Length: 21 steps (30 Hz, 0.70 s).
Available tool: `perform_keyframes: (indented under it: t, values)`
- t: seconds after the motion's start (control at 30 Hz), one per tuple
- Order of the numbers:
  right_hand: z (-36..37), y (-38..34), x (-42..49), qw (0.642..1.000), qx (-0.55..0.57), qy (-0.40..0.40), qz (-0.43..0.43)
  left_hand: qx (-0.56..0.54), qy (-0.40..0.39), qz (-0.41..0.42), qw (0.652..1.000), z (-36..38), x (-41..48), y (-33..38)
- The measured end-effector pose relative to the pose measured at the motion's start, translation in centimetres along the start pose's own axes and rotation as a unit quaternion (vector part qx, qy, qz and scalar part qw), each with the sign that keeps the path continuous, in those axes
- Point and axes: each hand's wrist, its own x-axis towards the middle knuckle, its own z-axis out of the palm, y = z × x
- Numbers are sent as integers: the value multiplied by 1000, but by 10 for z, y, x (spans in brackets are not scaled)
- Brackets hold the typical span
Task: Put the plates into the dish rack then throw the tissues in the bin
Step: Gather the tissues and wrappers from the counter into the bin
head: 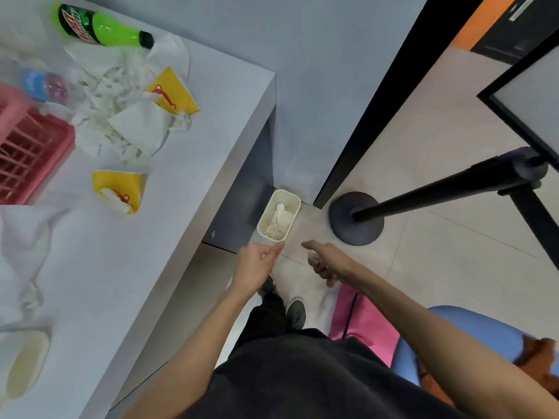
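On the floor at the table's near right corner stands the bin (pixel 262 221), small and narrow, with crumpled tissue inside. Both hands hang just short of its near rim. The left hand (pixel 257 263) has loosely straight fingers and holds nothing I can see. The right hand (pixel 328 263) has its forefinger stretched out and its other fingers curled under. A pale patch beside them may be a scrap of tissue, but I cannot tell whether anything is gripped.

The main heap of tissues (pixel 121 110) lies toward the table's (pixel 211 122) far edge, beside the pink dish rack (pixel 36 152).

Risks, as I judge them:
- Anything released here could miss the narrow bin and land on the floor tiles.
- The loose heap is tangled with a yellow packet (pixel 172 92), so a grab may drag that along.
- The same grab could nudge the green bottle (pixel 102 27) into rolling.

The rack is cut off at the left, so I cannot see whether it holds plates. A cream round shape (pixel 24 364) near the table's near left corner is too blurred to identify and may be a plate.
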Motion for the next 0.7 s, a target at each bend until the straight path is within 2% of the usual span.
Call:
perform_keyframes:
  t: [0.17, 0.33, 0.53, 0.63, 0.7]
  values:
    - [-4, -17, 5, 998, -2, 65, -16, 30, -18, 43, 998, -7, 27, 6]
    - [2, -43, 16, 997, -40, 58, -35, 9, -23, 45, 999, -19, 59, 6]
    - [10, -64, 33, 995, -8, 30, -96, -28, -19, 7, 999, -32, 84, 0]
    - [9, -70, 48, 989, -55, 104, -89, -74, -6, -22, 997, -34, 94, -1]
    - [6, -72, 62, 985, -68, 152, -46, -110, -3, -27, 994, -32, 100, -4]
